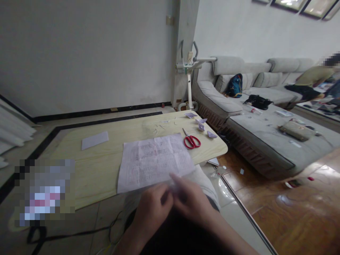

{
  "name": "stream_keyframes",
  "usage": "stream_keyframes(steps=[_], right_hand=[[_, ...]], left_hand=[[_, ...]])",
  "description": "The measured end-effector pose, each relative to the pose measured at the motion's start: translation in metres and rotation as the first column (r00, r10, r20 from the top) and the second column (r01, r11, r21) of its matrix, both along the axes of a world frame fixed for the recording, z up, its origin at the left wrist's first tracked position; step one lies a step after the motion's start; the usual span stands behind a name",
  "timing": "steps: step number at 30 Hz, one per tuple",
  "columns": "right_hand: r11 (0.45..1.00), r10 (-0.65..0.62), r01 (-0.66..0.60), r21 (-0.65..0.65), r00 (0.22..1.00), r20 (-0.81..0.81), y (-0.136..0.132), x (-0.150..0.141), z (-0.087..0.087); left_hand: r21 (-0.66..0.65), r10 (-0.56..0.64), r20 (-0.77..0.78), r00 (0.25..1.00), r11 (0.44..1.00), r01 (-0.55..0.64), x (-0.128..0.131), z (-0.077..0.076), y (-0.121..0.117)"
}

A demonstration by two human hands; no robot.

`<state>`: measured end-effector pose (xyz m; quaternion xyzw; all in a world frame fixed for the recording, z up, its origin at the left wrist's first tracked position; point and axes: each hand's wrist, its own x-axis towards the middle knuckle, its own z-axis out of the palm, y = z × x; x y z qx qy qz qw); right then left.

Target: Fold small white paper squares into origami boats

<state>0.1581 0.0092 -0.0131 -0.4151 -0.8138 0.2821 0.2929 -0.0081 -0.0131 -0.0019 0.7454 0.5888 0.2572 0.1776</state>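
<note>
My left hand (154,201) and my right hand (191,198) meet over my lap, just off the table's near edge. Both have their fingers curled in and pinched close together. Whatever lies between them is blurred and too hidden to name. Beyond them a creased, printed sheet of paper (156,156) lies flat at the near edge of the table. Red-handled scissors (192,142) rest by its right side, blades pointing away. Several small folded paper shapes, among them a paper boat (211,134), stand at the table's right end.
The pale wooden table (101,173) carries a folded white paper (95,140) and thin paper scraps (159,127). A pixelated object (45,194) is at left, with a black cable (77,234) below. A grey sofa (262,138) stands right; a person (313,79) sits farther back.
</note>
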Motion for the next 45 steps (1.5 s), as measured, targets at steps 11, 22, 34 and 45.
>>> stream_keyframes(steps=[11, 22, 34, 45], right_hand=[[0.989, -0.059, 0.054, 0.137, 0.998, 0.032, 0.004, 0.000, -0.005], [0.985, -0.056, 0.054, 0.161, 0.998, 0.007, 0.003, -0.003, -0.008], [0.976, -0.118, 0.142, 0.168, 0.983, -0.143, 0.002, -0.003, -0.001], [0.993, -0.093, 0.108, 0.039, 0.958, -0.271, -0.001, -0.002, 0.003]], left_hand=[[-0.052, 0.053, 0.084, 0.995, 0.997, -0.049, 0.003, 0.003, -0.001], [0.004, 0.045, 0.096, 0.994, 0.999, -0.045, 0.004, 0.002, 0.000], [-0.018, -0.009, 0.312, 0.950, 1.000, 0.016, 0.003, 0.008, 0.000], [-0.160, 0.082, 0.610, 0.788, 0.987, 0.021, 0.000, -0.004, -0.001]])
